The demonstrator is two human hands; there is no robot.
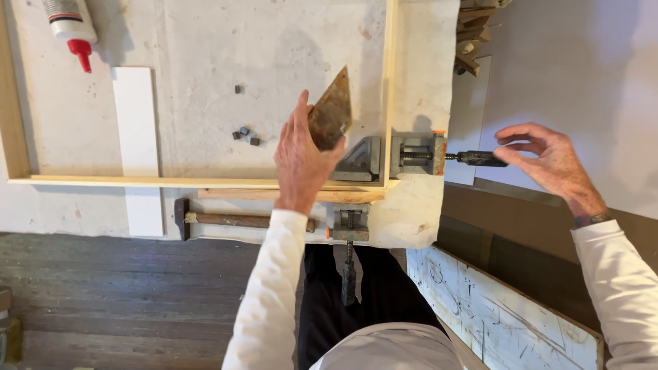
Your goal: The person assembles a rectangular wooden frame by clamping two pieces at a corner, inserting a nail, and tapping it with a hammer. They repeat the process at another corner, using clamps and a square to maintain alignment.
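Observation:
My left hand (299, 161) holds a rusty, pointed flat metal piece (331, 113) above the corner of a light wooden frame (205, 181). A grey corner clamp (373, 163) grips that frame corner on the white worktable (205, 41). One clamp screw handle (480, 159) sticks out to the right; my right hand (548, 161) hovers at its tip, fingers spread and curled, holding nothing. A second clamp handle (349, 270) hangs down over the table's front edge.
A hammer (233, 220) lies along the table's near edge. A white board (139, 147) crosses the frame's lower rail. Small dark blocks (245, 134) lie inside the frame. A glue bottle with a red tip (74, 27) lies top left. A painted board (500, 315) leans lower right.

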